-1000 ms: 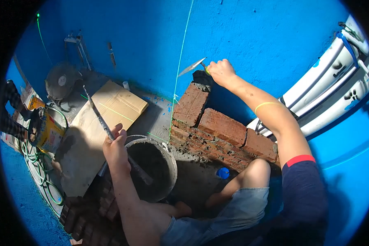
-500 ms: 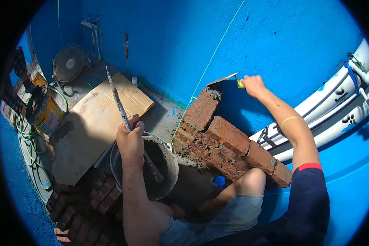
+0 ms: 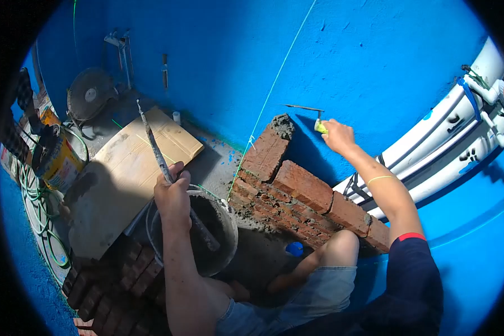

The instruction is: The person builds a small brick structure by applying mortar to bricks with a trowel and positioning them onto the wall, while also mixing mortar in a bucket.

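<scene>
My right hand (image 3: 339, 137) is closed round the yellow handle of a trowel (image 3: 305, 107), its thin blade raised flat beside the blue wall. Just below it, a lump of grey mortar (image 3: 284, 124) covers the upper end of the topmost brick (image 3: 266, 150) on a low brick wall (image 3: 274, 203). My left hand (image 3: 172, 196) grips a long, mortar-caked rod (image 3: 153, 140). The rod slants up toward the far left, and its lower end reaches over a round bucket (image 3: 233, 232) with wet grey mix inside.
A taut green string (image 3: 280, 73) runs up from the brick wall. Cardboard (image 3: 151, 131), a fan (image 3: 89, 95) and a yellow bucket (image 3: 61, 162) stand left, near another person's sleeve. Bricks (image 3: 112, 291) are piled lower left. White pipes (image 3: 431, 134) lean at right.
The trowel has come up off the mortar on the top brick, and its blade is now apart from it. My left hand keeps its grip on the rod. The view has shifted slightly.
</scene>
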A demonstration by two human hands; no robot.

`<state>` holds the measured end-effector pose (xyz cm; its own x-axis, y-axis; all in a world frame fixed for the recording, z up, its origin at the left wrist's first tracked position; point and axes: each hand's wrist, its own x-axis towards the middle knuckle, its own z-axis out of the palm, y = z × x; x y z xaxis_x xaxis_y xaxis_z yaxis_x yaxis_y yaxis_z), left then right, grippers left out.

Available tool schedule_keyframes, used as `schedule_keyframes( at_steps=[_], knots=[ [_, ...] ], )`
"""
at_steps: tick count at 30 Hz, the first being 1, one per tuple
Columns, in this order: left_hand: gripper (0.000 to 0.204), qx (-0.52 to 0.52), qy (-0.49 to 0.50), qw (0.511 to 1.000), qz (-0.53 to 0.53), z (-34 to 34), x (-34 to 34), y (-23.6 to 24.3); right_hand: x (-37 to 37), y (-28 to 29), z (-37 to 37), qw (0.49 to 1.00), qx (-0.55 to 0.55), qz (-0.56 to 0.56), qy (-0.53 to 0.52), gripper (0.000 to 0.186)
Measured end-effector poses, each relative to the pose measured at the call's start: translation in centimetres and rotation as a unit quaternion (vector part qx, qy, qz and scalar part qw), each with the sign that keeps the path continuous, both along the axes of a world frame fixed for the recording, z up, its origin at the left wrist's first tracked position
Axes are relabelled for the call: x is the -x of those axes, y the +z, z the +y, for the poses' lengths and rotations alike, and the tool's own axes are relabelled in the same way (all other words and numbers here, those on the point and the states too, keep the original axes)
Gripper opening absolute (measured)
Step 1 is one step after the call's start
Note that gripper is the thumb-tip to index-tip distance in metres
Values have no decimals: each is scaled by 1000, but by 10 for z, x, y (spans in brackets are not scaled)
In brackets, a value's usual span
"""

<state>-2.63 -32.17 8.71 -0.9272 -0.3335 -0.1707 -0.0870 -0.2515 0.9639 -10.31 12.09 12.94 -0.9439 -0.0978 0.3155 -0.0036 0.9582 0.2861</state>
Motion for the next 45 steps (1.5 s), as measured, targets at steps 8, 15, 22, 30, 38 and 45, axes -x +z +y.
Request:
schedule_keyframes(
  at_steps=[8,15,22,30,38,45],
  knots=[
    [30,-10,-20,1000,10,9,1,-2,-5,-20,-19,975,121,-132,-133,44],
    [29,-25,-13,1000,12,5,0,5,-15,-22,-21,967,147,-130,-162,45],
    [30,1,-43,999,-4,11,2,5,-23,-38,0,962,209,-100,-145,44],
    [31,-4,-38,999,11,16,4,-2,-36,-48,5,980,142,-46,-131,42],
    [32,2,-42,999,11,21,2,1,-50,-43,8,983,133,-11,-123,45],
    [33,4,-39,999,-2,28,1,9,-68,-51,1,991,102,-40,-73,42]
  ],
)
